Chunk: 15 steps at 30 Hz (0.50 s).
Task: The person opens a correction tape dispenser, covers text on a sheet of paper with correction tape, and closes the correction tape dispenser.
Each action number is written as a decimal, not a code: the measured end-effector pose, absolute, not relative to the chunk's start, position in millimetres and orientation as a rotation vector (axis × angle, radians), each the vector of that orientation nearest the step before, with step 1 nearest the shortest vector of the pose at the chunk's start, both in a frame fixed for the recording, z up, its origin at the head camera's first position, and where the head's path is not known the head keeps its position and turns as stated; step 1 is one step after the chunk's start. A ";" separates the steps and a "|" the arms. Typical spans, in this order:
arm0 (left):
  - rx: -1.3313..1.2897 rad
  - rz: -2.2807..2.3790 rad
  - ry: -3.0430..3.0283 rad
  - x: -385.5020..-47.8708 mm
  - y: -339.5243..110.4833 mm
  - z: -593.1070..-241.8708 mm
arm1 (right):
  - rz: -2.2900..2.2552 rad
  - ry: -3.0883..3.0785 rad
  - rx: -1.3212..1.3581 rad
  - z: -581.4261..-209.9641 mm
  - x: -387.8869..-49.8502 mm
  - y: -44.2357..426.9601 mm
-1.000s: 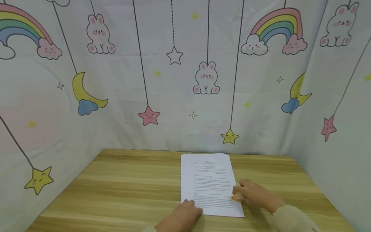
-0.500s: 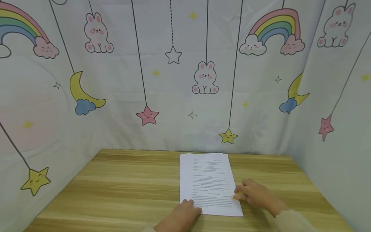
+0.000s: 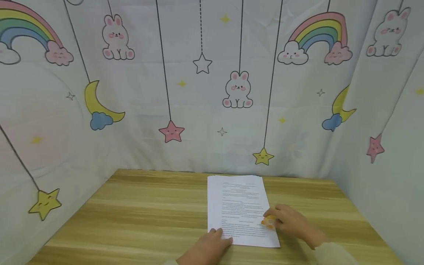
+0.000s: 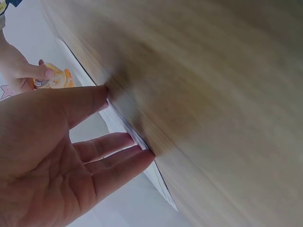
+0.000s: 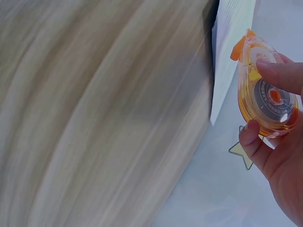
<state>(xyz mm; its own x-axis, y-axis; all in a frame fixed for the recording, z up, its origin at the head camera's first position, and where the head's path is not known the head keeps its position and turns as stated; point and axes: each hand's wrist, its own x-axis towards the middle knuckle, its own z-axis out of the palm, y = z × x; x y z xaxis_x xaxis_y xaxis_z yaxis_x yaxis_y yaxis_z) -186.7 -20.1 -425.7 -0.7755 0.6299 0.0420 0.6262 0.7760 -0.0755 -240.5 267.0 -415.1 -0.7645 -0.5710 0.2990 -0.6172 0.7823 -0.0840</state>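
A stack of printed paper sheets (image 3: pixel 240 206) lies on the table. The left hand (image 3: pixel 207 246) rests at its lower left corner. In the left wrist view, the left hand's (image 4: pixel 61 151) thumb and fingertips touch the stack's edge with the fingers fairly straight. My right hand (image 3: pixel 294 224) holds an orange see-through correction tape (image 3: pixel 269 222) over the right side of the page. Seen from the right wrist, the correction tape (image 5: pixel 274 101) is gripped between thumb and fingers, its orange tip pointing up and left. Whether the tip touches the paper cannot be told.
The wood-grain table (image 3: pixel 152 209) extends to both sides of the stack. White curtains (image 3: pixel 198 110) printed with rabbits, stars, moons and rainbows stand behind the table and along its left and right sides.
My right hand shifts slightly right, then comes back left with the correction tape, now a little farther over the page. The left hand keeps its place on the stack. The head view sways slightly.
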 end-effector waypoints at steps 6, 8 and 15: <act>-1.004 0.137 -2.905 -188.0 -16.2 -428.7 | 0.255 -2.747 0.943 -412.4 -243.0 250.8; -0.983 0.155 -2.901 -187.9 -15.3 -429.2 | 0.262 -2.746 0.954 -412.3 -244.4 244.4; -0.989 0.197 -2.958 -188.1 -14.6 -427.2 | 0.274 -2.710 1.010 -412.3 -246.9 221.2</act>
